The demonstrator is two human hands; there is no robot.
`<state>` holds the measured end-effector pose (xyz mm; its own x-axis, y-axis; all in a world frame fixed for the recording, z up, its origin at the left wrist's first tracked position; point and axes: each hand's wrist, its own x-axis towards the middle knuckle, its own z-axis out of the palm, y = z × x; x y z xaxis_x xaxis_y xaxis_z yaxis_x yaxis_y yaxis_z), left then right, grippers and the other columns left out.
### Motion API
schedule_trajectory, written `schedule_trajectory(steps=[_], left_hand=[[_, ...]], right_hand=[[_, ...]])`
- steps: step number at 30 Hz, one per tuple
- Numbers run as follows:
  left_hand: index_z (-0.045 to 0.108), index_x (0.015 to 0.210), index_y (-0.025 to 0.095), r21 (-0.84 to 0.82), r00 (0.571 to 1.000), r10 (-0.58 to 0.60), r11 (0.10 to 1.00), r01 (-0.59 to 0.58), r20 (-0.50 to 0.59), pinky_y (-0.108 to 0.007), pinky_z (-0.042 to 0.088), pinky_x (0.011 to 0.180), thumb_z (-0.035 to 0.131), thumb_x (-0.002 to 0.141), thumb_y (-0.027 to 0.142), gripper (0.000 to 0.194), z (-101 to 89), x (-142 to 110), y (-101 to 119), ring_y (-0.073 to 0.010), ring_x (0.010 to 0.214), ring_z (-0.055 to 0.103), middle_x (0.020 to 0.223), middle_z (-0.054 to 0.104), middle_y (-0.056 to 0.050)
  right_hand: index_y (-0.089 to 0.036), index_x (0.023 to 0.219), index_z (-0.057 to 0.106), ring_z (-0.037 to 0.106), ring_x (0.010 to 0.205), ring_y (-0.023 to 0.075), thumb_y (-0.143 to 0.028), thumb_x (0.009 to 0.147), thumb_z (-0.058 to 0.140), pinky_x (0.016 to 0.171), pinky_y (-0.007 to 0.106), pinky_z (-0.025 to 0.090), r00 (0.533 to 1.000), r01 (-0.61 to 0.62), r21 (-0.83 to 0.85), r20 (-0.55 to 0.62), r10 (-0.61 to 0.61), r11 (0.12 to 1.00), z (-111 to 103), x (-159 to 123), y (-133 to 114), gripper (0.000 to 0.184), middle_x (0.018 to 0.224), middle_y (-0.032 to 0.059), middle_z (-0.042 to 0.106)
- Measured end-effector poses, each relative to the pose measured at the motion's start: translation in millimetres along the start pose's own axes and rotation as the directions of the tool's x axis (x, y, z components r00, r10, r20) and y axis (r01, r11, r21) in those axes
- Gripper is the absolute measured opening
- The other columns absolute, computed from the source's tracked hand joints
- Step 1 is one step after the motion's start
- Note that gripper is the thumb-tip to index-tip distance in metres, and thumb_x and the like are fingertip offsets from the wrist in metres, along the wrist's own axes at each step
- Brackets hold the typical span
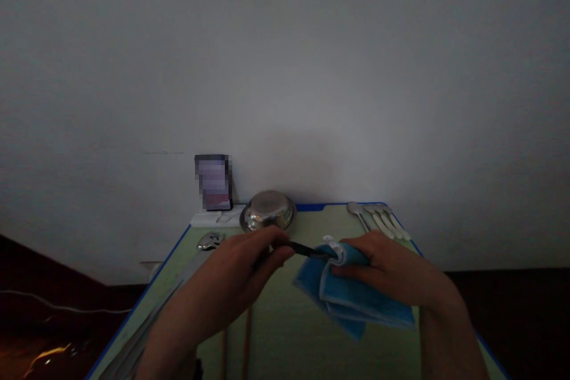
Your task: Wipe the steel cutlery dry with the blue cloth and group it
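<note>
My left hand [249,264] is closed, pinching the end of a slim dark handle [305,248] between thumb and fingers. The handle runs to the right into a folded blue cloth [369,297] with pale edging and a white tag. My right hand [387,264] grips this cloth around the utensil's other end, so that end is hidden and its kind cannot be made out. Both hands are above the green table [307,326], and the cloth's corners hang down below my right hand.
An upturned metal bowl [268,212] stands at the back, near a device with a screen [214,183] leaning on the wall. Shiny spoon heads [211,241] lie at left. A spoon [355,209] and several forks [385,219] lie back right. Two brown sticks [246,341] lie in front.
</note>
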<state>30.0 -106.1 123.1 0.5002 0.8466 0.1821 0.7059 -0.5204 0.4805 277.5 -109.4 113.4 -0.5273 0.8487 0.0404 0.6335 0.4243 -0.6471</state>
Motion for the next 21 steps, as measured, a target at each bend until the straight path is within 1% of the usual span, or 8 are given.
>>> schedule_trajectory(steps=[5, 8, 10, 12, 14, 17, 19, 21], left_hand=[[0.057, 0.084, 0.021, 0.118, 0.996, 0.05, 0.991, -0.059, 0.079, -0.025, 0.036, 0.06, 0.037, 0.09, 0.036, 0.025, 7.5, 2, 8, -0.0129, 0.064, 0.055, 0.072, 0.062, 0.001], [0.056, 0.082, 0.021, 0.081, 0.983, 0.062, 0.994, -0.077, 0.174, -0.023, 0.035, 0.058, 0.034, 0.092, 0.031, 0.026, 11.5, 5, 13, -0.0119, 0.062, 0.055, 0.072, 0.061, 0.002], [0.056, 0.084, 0.021, 0.041, 0.974, 0.09, 0.994, -0.101, 0.208, -0.023, 0.035, 0.059, 0.032, 0.092, 0.028, 0.026, 11.7, 7, 13, -0.0113, 0.064, 0.055, 0.073, 0.06, 0.002], [0.055, 0.079, 0.019, 0.023, 0.972, 0.128, 0.991, -0.135, 0.195, -0.022, 0.034, 0.059, 0.032, 0.092, 0.03, 0.028, 8.7, 8, 9, -0.0107, 0.063, 0.053, 0.069, 0.057, 0.002], [0.053, 0.073, 0.018, 0.011, 0.977, 0.156, 0.987, -0.159, 0.148, -0.022, 0.033, 0.058, 0.033, 0.092, 0.032, 0.031, 3.9, 8, 3, -0.0096, 0.06, 0.049, 0.063, 0.052, 0.003], [0.051, 0.072, 0.017, 0.003, 0.985, 0.147, 0.989, -0.148, 0.089, -0.022, 0.033, 0.057, 0.035, 0.092, 0.034, 0.03, -1.4, 6, -3, -0.0087, 0.057, 0.046, 0.061, 0.049, 0.004], [0.051, 0.073, 0.017, 0.017, 0.984, 0.137, 0.99, -0.14, 0.111, -0.022, 0.032, 0.056, 0.035, 0.092, 0.034, 0.03, -0.7, 6, -3, -0.0091, 0.058, 0.046, 0.062, 0.049, 0.004], [0.052, 0.073, 0.017, 0.024, 0.976, 0.136, 0.99, -0.142, 0.168, -0.023, 0.032, 0.056, 0.033, 0.092, 0.033, 0.031, 2.6, 7, 0, -0.0097, 0.058, 0.047, 0.062, 0.05, 0.003]], right_hand=[[-0.021, 0.072, 0.061, 0.053, 0.058, 0.0121, -0.038, 0.081, 0.05, 0.056, 0.023, 0.036, 0.999, 0.028, 0.013, 0.022, -0.028, 1.0, 10, 8, -6, 0.022, 0.063, -0.0024, 0.06], [-0.021, 0.078, 0.062, 0.055, 0.062, 0.0124, -0.036, 0.084, 0.046, 0.059, 0.023, 0.037, 0.995, 0.095, 0.01, 0.013, -0.095, 0.995, 18, 16, -11, 0.022, 0.068, -0.0014, 0.063], [-0.02, 0.079, 0.061, 0.055, 0.062, 0.0117, -0.037, 0.085, 0.044, 0.06, 0.023, 0.037, 0.993, 0.115, 0.006, 0.026, -0.115, 0.993, 20, 19, -12, 0.025, 0.069, -0.0012, 0.062], [-0.019, 0.077, 0.06, 0.053, 0.06, 0.0105, -0.038, 0.085, 0.044, 0.059, 0.022, 0.037, 0.994, 0.099, 0.014, 0.042, -0.1, 0.995, 17, 18, -10, 0.026, 0.068, -0.0015, 0.061], [-0.018, 0.075, 0.059, 0.052, 0.059, 0.0098, -0.041, 0.084, 0.046, 0.057, 0.022, 0.036, 0.997, 0.053, 0.021, 0.055, -0.054, 0.998, 11, 14, -4, 0.028, 0.067, -0.0017, 0.06], [-0.018, 0.073, 0.058, 0.051, 0.058, 0.0097, -0.044, 0.083, 0.046, 0.056, 0.021, 0.035, 0.999, -0.017, 0.0, 0.045, 0.017, 1.0, 4, 8, 1, 0.031, 0.066, -0.0016, 0.059], [-0.018, 0.071, 0.058, 0.05, 0.057, 0.0094, -0.045, 0.083, 0.046, 0.055, 0.021, 0.034, 0.999, -0.023, -0.02, 0.044, 0.024, 1.0, 6, 8, 0, 0.032, 0.063, -0.0021, 0.057], [-0.018, 0.073, 0.057, 0.05, 0.057, 0.0089, -0.045, 0.083, 0.045, 0.056, 0.021, 0.034, 0.999, 0.01, -0.025, 0.05, -0.009, 1.0, 11, 13, -4, 0.031, 0.064, -0.0025, 0.057]])
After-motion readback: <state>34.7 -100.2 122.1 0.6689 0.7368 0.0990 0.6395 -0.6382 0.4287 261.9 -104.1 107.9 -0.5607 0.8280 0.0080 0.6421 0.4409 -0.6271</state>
